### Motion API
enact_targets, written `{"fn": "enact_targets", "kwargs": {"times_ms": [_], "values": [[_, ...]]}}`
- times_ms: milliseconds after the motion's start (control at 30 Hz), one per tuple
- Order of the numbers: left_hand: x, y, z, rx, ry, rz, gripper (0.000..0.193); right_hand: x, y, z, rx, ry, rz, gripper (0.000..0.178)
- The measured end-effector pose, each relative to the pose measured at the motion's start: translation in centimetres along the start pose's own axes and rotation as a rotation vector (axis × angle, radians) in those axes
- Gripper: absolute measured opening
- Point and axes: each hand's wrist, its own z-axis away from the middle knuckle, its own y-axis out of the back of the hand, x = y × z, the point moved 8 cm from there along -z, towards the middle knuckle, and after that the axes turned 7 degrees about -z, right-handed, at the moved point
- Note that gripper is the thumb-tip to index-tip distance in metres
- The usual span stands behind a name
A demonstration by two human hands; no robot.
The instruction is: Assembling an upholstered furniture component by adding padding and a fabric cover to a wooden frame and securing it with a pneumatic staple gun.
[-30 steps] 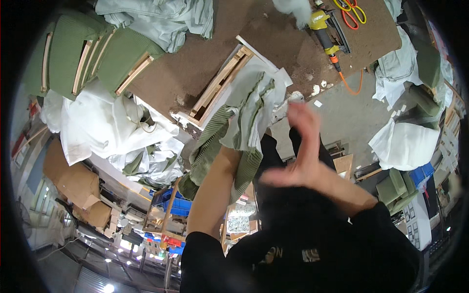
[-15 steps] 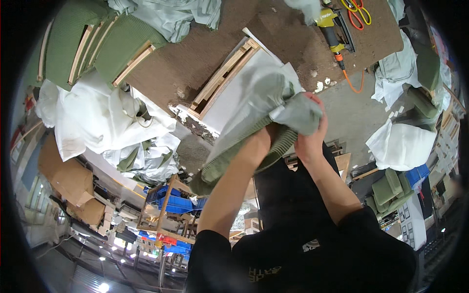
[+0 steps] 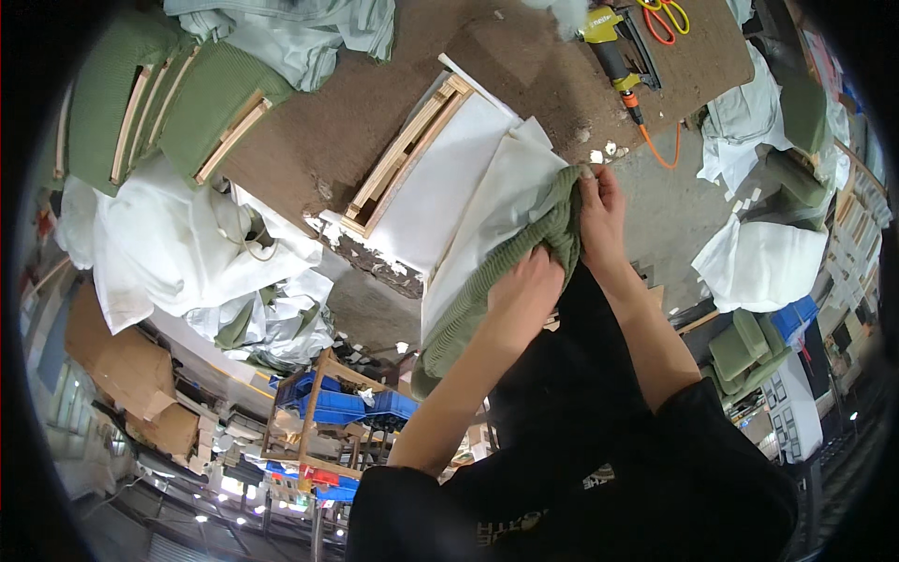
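Note:
A green ribbed fabric cover [image 3: 487,286] with a pale inner side hangs over the near edge of the white-padded wooden frame [image 3: 435,173]. My left hand [image 3: 526,292] is closed on the cover's gathered folds, its fingers partly sunk in the cloth. At the cover's right end, my right hand [image 3: 601,211] pinches the edge between thumb and fingers. White sheet material [image 3: 496,187] lies between the cover and the frame. The frame's bare slats face left on the brown work table.
A yellow-green staple gun [image 3: 613,51] with an orange hose lies at the table's far right, beside scissors [image 3: 663,17]. Green padded panels [image 3: 211,112] stand at the far left. Pale cloth [image 3: 290,37] is heaped at the back; white fabric [image 3: 178,244] hangs at left.
The cover has been turned so its ribbed green side shows along the edge, and it has settled against the white padding. My left hand has moved slightly right. The view has shifted a little.

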Motion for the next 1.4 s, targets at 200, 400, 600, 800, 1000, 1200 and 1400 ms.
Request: {"fn": "enact_targets", "kwargs": {"times_ms": [200,400,600,800,1000,1200,1400], "values": [[-1.4,7.5,1.8,0.547,0.152,0.282,0.033,1.6,1.5,-0.9,-0.040,-0.025,0.143,0.017],[-3.4,5.3,-3.6,0.313,0.341,0.174,0.026,1.4,-0.5,-0.6,-0.157,-0.010,0.027,0.022],[-2.4,5.9,-4.7,0.329,0.173,0.237,0.020,-0.9,0.4,0.2,-0.086,0.079,0.158,0.027],[-3.9,4.2,-9.3,0.059,0.258,0.295,0.020,3.7,1.2,-3.6,-0.035,-0.103,0.101,0.031],[-6.9,1.7,-11.4,0.021,0.445,0.380,0.025,5.8,1.0,-7.0,0.009,-0.154,0.305,0.034],[-9.6,0.5,-12.7,-0.036,0.639,0.312,0.028,6.7,-0.4,-8.2,0.052,-0.190,0.453,0.034],[-10.0,-1.2,-14.2,-0.179,0.757,0.361,0.030,7.2,0.2,-10.0,0.110,-0.230,0.516,0.034]]}}
